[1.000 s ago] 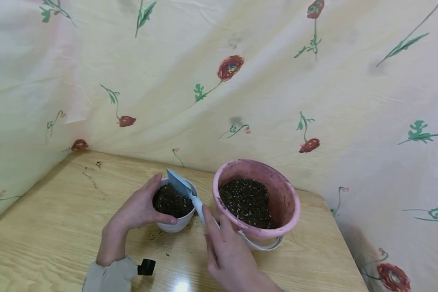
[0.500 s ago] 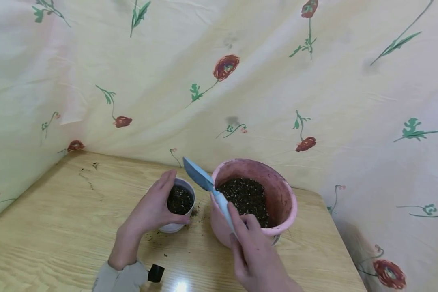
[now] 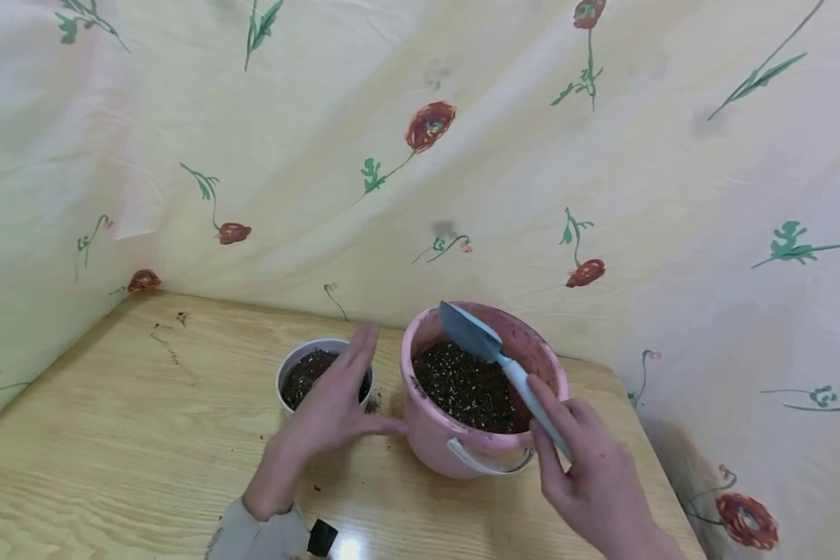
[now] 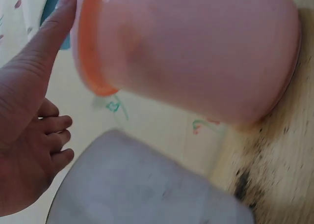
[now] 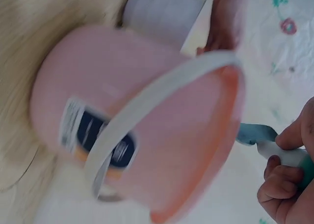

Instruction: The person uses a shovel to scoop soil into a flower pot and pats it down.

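A small garden trowel with a blue blade and pale handle [image 3: 532,393] is gripped in my right hand [image 3: 595,470]. Its blade [image 3: 470,330] is over the pink bucket [image 3: 427,439], which holds dark, white-flecked soil [image 3: 465,385]. My left hand [image 3: 329,408] is spread with straight fingers over the right side of a small white pot [image 3: 283,376], hiding part of it. Dark soil [image 3: 308,379] fills much of that pot. In the left wrist view, the left thumb [image 4: 41,44] lies along the bucket's rim; whether they touch I cannot tell.
Both containers stand on a light wooden table [image 3: 147,435], near a flowered cloth [image 3: 308,155] hung behind. Spilled soil crumbs [image 3: 373,403] lie between them. The bucket's white handle [image 3: 479,463] hangs down at the front.
The trowel has moved right from over the white pot to over the bucket. My left hand has let go of the pot's rim and shifted right toward the bucket.
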